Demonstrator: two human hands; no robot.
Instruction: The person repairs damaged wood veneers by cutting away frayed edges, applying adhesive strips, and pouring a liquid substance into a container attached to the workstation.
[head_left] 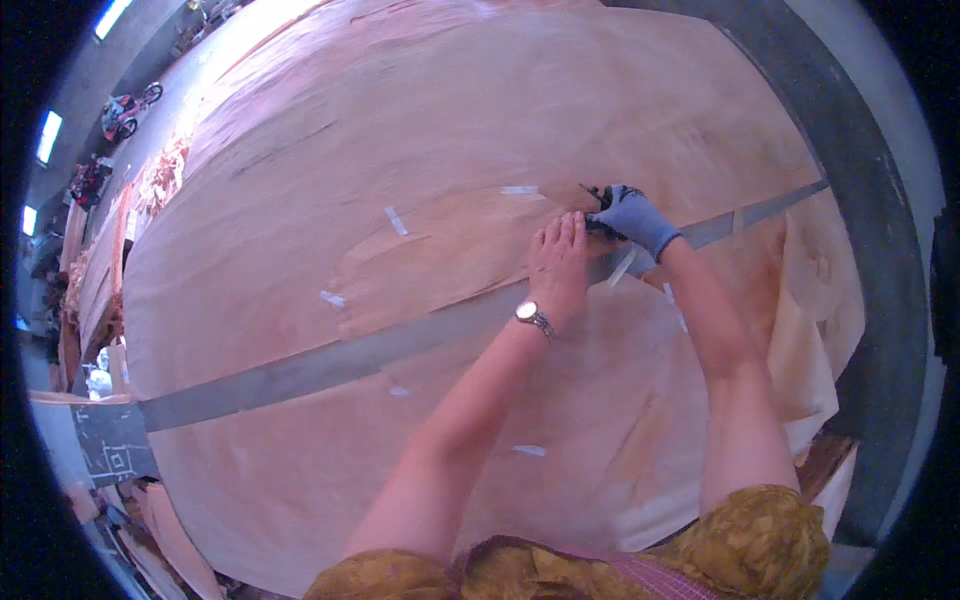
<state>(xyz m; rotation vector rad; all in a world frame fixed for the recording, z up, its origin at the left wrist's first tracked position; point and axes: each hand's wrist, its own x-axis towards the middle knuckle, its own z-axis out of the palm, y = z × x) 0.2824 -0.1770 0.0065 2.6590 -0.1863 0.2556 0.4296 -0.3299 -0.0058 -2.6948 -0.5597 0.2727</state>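
Note:
A large thin wood veneer sheet (420, 130) lies spread before me, with a second sheet (330, 440) nearer to me and a grey gap (300, 370) between them. My left hand (560, 262), bare with a wristwatch, presses flat on a veneer patch (440, 250) at the far sheet's edge. My right hand (628, 215), in a grey-blue glove, is closed around a small dark tool whose tip touches the veneer just beyond my left fingertips. Short pieces of white tape (396, 220) hold the patch.
More tape bits (530, 450) dot the near sheet. Loose veneer pieces (810, 360) hang at the right edge. Stacks of veneer scraps (160, 180) lie at the far left, with parked motorbikes (125, 112) beyond on the floor.

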